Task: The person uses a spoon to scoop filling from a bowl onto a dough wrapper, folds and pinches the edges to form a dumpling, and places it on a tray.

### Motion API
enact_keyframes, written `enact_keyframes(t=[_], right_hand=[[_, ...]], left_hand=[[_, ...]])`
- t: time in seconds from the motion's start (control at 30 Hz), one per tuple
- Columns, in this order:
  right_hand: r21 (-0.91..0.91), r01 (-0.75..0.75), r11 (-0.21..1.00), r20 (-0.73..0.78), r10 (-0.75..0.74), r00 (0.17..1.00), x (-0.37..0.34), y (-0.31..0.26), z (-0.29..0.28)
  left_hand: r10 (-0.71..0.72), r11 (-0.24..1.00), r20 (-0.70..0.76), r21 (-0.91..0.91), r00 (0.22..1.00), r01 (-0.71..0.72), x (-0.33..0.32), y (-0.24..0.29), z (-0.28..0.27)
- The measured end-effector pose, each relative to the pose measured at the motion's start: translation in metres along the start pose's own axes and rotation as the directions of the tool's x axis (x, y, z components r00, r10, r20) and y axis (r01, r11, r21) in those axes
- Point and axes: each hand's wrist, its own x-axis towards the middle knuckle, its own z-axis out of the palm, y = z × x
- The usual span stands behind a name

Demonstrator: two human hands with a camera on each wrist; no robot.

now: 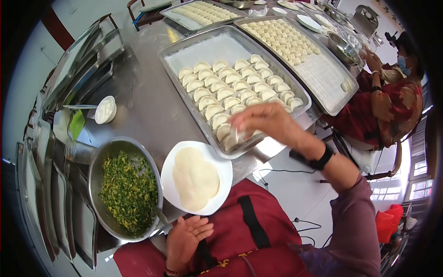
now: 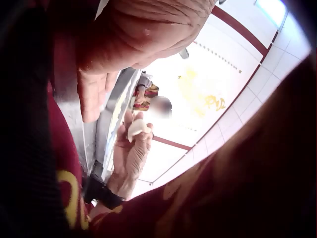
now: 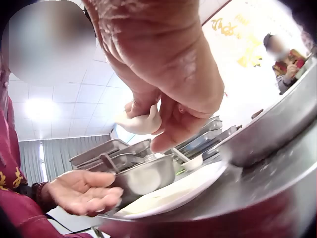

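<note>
My right hand (image 1: 272, 122) pinches a white dumpling (image 1: 236, 135) over the near corner of a metal tray (image 1: 184, 51) holding rows of folded dumplings. In the right wrist view the dumpling (image 3: 141, 122) hangs between thumb and fingers; the left wrist view shows the right hand (image 2: 130, 158) gripping it too. Palm up and empty, my left hand (image 1: 187, 237) is held below a white plate (image 1: 225, 184) of flat round wrappers (image 1: 196, 177). Left of the plate, a steel bowl (image 1: 159, 184) holds chopped green and yellow filling (image 1: 127, 189) with a utensil handle at its edge.
Stacked metal trays (image 1: 87, 69) stand at the left. A small white bowl of flour (image 1: 106, 110) sits above the filling bowl. Farther back are two more trays of pieces (image 1: 281, 37) and stacked plates (image 1: 309, 23). Another person in red (image 1: 392, 101) sits at the right.
</note>
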Motion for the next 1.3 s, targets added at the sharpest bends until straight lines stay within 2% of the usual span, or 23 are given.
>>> enact_keyframes(t=[0.03, 0.1, 0.2, 0.33, 0.47, 0.57, 0.6, 0.7, 0.73, 0.83, 0.97, 1.13, 1.2, 1.3], right_hand=[[-0.027, 0.045, 0.999, -0.031, -0.046, 0.998, 0.017, -0.004, -0.015], [-0.252, 0.037, 0.967, -0.115, -0.068, 0.991, 0.05, -0.022, -0.04], [-0.326, 0.014, 0.945, -0.154, -0.068, 0.986, 0.099, -0.037, -0.07], [-0.48, 0.02, 0.877, -0.14, -0.099, 0.985, 0.159, -0.029, -0.108], [-0.492, -0.046, 0.87, -0.186, -0.053, 0.981, 0.2, -0.013, -0.129], [-0.584, -0.083, 0.808, -0.205, -0.048, 0.978, 0.219, 0.003, -0.139], [-0.617, -0.071, 0.784, -0.194, -0.063, 0.979, 0.222, 0.008, -0.144], [-0.701, -0.01, 0.713, -0.145, -0.128, 0.981, 0.23, 0.028, -0.159], [-0.7, -0.013, 0.714, -0.145, -0.124, 0.982, 0.231, 0.031, -0.16], [-0.686, 0.015, 0.728, -0.111, -0.126, 0.986, 0.233, 0.039, -0.16], [-0.685, 0.067, 0.725, -0.051, -0.14, 0.989, 0.238, 0.05, -0.162], [-0.691, 0.087, 0.718, -0.008, -0.128, 0.992, 0.238, 0.055, -0.164], [-0.686, 0.079, 0.723, -0.021, -0.128, 0.992, 0.237, 0.058, -0.163], [-0.686, 0.078, 0.723, -0.051, -0.154, 0.987, 0.236, 0.063, -0.16]], left_hand=[[0.001, 1.0, -0.019, -0.014, 1.0, -0.001, -0.001, -0.001, -0.01], [0.014, 0.997, -0.066, -0.079, 0.998, -0.02, -0.001, -0.003, -0.021], [0.032, 0.99, -0.108, -0.132, 0.994, -0.047, 0.003, -0.005, -0.034], [-0.059, 0.985, -0.223, -0.169, 0.973, 0.021, 0.006, -0.008, -0.061], [-0.041, 0.991, -0.203, -0.134, 0.978, 0.014, 0.005, -0.016, -0.083], [-0.072, 0.988, -0.236, -0.15, 0.969, 0.037, -0.012, 0.002, -0.036], [-0.099, 0.89, 0.089, -0.438, 0.991, 0.128, 0.01, -0.059, -0.156], [-0.098, 0.995, -0.29, -0.047, 0.952, 0.088, -0.014, 0.002, -0.041], [-0.131, 0.989, -0.244, -0.095, 0.961, 0.11, -0.013, 0.002, -0.046], [-0.101, 0.994, -0.217, -0.069, 0.971, 0.088, -0.017, 0.002, -0.048], [-0.159, 0.975, -0.198, -0.185, 0.967, 0.122, 0.0, -0.035, -0.145], [-0.179, 0.951, -0.129, -0.276, 0.975, 0.138, 0.01, -0.05, -0.157], [-0.179, 0.938, -0.081, -0.315, 0.98, 0.146, 0.013, -0.057, -0.165], [-0.165, 0.889, 0.085, -0.418, 0.983, 0.185, 0.02, -0.072, -0.188]])
